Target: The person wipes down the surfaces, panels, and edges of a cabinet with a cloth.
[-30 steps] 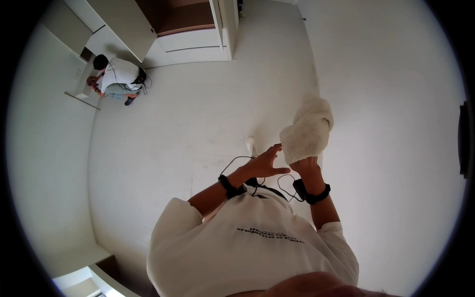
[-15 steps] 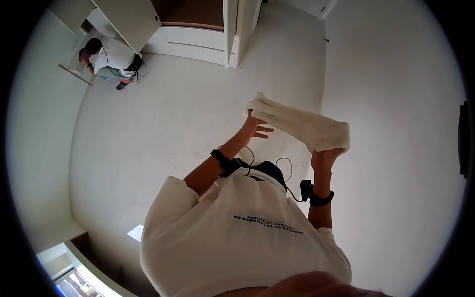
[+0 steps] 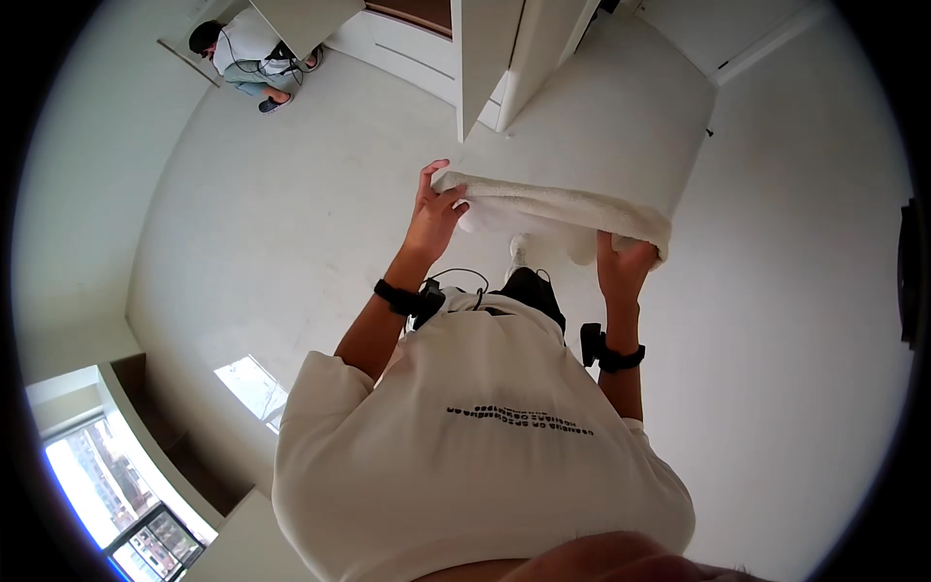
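Note:
An off-white towel (image 3: 553, 202), folded into a long strip, is stretched in the air in front of me. My left hand (image 3: 433, 215) grips its left end, with fingers bent round the edge and one fingertip sticking up past it. At the other end, my right hand (image 3: 624, 270) is closed on the towel, its thumb on the near side and the other fingers mostly hidden behind the fabric. The middle of the towel spans between both hands, with a looser fold hanging beneath.
A person (image 3: 254, 53) crouches at the far left by an open cabinet door (image 3: 308, 21). White drawers (image 3: 407, 66) and a door-frame edge (image 3: 490, 58) stand ahead. A pale wall (image 3: 805, 291) rises on my right. A window (image 3: 107, 475) is at lower left.
My left hand has moved left and now grips the towel's end, where its fingers were spread before. The towel is held more level. My view has turned, and a shoe shows below the towel.

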Available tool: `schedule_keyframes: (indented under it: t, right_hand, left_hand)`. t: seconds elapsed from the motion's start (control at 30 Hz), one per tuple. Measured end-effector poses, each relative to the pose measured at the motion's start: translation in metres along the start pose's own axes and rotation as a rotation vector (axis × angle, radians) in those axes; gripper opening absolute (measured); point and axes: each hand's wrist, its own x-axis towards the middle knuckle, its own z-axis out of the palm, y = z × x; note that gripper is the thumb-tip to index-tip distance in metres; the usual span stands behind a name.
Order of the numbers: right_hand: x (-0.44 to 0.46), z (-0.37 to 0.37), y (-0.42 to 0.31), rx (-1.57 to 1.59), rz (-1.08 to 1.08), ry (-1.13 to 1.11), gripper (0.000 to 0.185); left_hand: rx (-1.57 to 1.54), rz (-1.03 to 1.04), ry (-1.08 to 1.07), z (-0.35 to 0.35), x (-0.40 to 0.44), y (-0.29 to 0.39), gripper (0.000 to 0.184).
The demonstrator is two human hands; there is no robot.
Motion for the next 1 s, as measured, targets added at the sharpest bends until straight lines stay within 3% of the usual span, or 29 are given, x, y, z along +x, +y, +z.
schedule_keyframes:
  t: [0.07,0.1,0.2,0.27,0.4,0.47,0.53,0.57,0.6,0.7,0.77,0.87,0.9,1.0]
  right_hand:
    - [0.047,-0.006,0.025,-0.043,-0.119,-0.029,0.034]
    - [0.063,-0.011,0.038,-0.037,-0.160,-0.035,0.035]
    - [0.096,-0.005,0.066,0.008,-0.270,-0.040,0.040]
    - [0.121,0.006,0.084,0.074,-0.318,-0.031,0.043]
    - [0.148,0.030,0.061,0.069,-0.497,-0.192,0.041]
    - [0.165,0.039,0.057,0.087,-0.586,-0.245,0.037]
    - [0.180,0.055,0.051,0.118,-0.638,-0.308,0.034]
    - [0.185,0.063,0.048,0.130,-0.669,-0.340,0.032]
    - [0.188,0.068,0.046,0.111,-0.640,-0.393,0.029]
    - [0.233,0.083,0.039,0.130,-0.819,-0.361,0.035]
    - [0.270,0.095,0.010,0.186,-0.916,-0.338,0.049]
    - [0.293,0.102,-0.012,0.200,-0.960,-0.243,0.048]
    - [0.309,0.112,-0.008,0.224,-0.947,-0.260,0.048]
    - [0.353,0.143,0.007,0.217,-0.825,-0.419,0.047]
  left_hand:
    - [0.113,0.180,-0.005,0.023,0.028,-0.006,0.055]
    - [0.337,0.363,-0.013,0.033,0.038,-0.008,0.061]
    - [1.507,1.034,0.122,0.055,0.055,0.012,0.063]
    - [1.468,1.263,0.355,0.045,0.091,0.005,0.065]
    - [1.377,1.255,0.631,0.058,0.132,0.030,0.094]
    - [1.302,1.254,0.669,0.068,0.160,0.050,0.107]
    - [1.135,1.254,0.556,0.077,0.183,0.082,0.117]
    - [1.049,1.237,0.541,0.078,0.193,0.099,0.117]
    - [1.050,1.307,0.518,0.082,0.204,0.117,0.117]
    - [1.136,1.570,0.558,0.100,0.245,0.196,0.107]
    - [0.915,1.535,0.483,0.123,0.267,0.228,0.088]
    - [0.607,1.509,0.368,0.141,0.254,0.259,0.064]
    - [0.747,1.405,0.311,0.142,0.249,0.252,0.058]
    - [0.561,1.266,0.445,0.113,0.249,0.236,0.061]
